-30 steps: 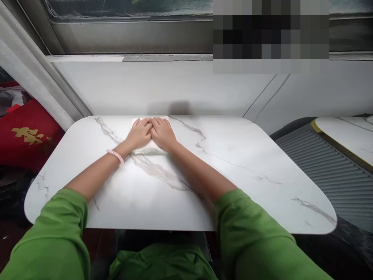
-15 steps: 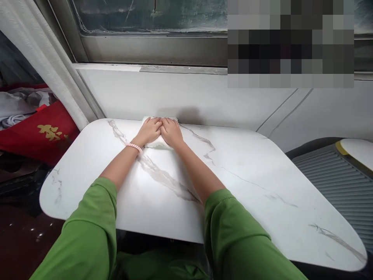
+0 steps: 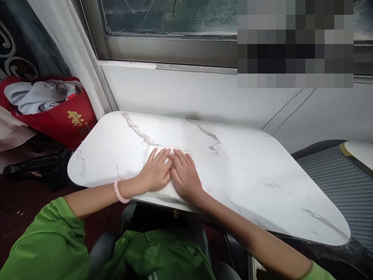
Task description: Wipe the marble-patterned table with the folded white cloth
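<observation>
A white folded cloth point(image 3: 167, 192) lies on the white marble-patterned table point(image 3: 250, 163), close to its near edge. My left hand point(image 3: 157, 171), with a pink coiled band point(image 3: 118, 191) round the wrist, rests flat on the cloth's left part, fingers spread a little and pointing away from me. Flat on the right part lies my right hand point(image 3: 186, 175), its fingers stretched out. The two hands touch at the thumbs and fingertips. Part of the cloth is hidden beneath them.
Behind the table stand a white wall panel point(image 3: 180, 93) and a window frame point(image 3: 175, 50). A white curtain point(image 3: 70, 46) and a red bag point(image 3: 58, 128) with grey fabric are at the left. A ribbed grey surface point(image 3: 335, 186) is at the right.
Both hands and the cloth have moved from the table's far edge by the wall back toward me, to the near edge. The camera view has shifted left.
</observation>
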Action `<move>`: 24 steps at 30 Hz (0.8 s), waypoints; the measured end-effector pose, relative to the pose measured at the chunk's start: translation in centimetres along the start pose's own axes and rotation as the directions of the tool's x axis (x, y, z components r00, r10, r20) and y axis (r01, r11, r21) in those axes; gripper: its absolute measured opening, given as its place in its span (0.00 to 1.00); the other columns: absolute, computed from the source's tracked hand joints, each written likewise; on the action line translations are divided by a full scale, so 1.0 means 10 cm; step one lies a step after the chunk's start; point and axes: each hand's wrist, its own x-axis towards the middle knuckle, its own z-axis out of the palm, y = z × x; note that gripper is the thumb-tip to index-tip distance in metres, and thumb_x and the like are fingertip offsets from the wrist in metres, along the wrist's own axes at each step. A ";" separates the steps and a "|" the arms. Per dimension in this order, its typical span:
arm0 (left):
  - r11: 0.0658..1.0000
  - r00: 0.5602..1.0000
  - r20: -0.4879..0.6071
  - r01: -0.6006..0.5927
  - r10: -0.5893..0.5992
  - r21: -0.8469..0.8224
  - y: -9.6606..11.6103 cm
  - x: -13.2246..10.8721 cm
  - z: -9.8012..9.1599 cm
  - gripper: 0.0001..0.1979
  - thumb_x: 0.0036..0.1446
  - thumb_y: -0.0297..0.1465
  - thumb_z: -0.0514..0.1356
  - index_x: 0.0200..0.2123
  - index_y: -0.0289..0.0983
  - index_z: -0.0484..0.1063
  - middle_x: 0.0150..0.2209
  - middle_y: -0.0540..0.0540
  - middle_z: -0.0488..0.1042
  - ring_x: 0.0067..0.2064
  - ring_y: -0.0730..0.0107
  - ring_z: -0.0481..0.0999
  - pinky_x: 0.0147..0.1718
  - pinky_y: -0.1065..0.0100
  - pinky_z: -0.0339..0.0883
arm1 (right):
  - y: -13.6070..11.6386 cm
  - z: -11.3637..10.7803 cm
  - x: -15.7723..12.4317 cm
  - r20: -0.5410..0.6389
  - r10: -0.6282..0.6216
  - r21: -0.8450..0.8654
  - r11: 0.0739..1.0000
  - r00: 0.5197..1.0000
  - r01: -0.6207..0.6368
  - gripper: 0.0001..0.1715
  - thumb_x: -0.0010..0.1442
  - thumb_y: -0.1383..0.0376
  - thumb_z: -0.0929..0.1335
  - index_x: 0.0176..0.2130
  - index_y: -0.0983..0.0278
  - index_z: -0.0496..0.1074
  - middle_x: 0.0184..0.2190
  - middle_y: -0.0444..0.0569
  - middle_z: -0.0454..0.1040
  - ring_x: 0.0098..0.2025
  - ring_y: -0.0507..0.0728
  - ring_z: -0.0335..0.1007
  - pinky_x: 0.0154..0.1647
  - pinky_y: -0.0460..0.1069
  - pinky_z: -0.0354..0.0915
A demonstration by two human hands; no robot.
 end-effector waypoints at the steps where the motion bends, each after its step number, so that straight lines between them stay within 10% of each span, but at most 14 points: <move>1: 1.000 1.000 -0.001 0.004 -0.004 0.002 0.06 -0.13 -0.03 0.22 0.66 0.31 0.48 0.60 0.28 0.66 0.66 0.32 0.60 0.69 0.51 0.55 0.68 0.47 0.43 | -0.07 -0.02 -0.09 0.007 -0.022 0.004 1.000 1.000 0.022 0.27 0.65 0.66 0.53 0.57 0.69 0.67 0.61 0.58 0.67 0.67 0.62 0.56 0.69 0.63 0.49; 10: 0.999 0.998 0.036 0.044 -0.044 0.007 -0.11 -0.38 -0.14 0.23 0.65 0.30 0.48 0.60 0.31 0.64 0.67 0.31 0.58 0.70 0.50 0.52 0.68 0.39 0.39 | -0.30 0.08 0.03 0.054 -0.106 0.033 0.994 0.993 0.104 0.26 0.64 0.67 0.54 0.57 0.68 0.66 0.60 0.58 0.67 0.66 0.63 0.55 0.69 0.62 0.48; 24: 0.999 0.999 0.000 0.038 -0.038 -0.036 -1.97 0.94 -0.08 0.23 0.63 0.28 0.49 0.60 0.37 0.66 0.62 0.39 0.65 0.64 0.58 0.61 0.67 0.47 0.40 | 0.03 0.88 2.07 0.005 0.017 0.045 0.999 1.000 -0.018 0.23 0.62 0.69 0.55 0.52 0.67 0.68 0.51 0.59 0.71 0.56 0.65 0.62 0.63 0.61 0.51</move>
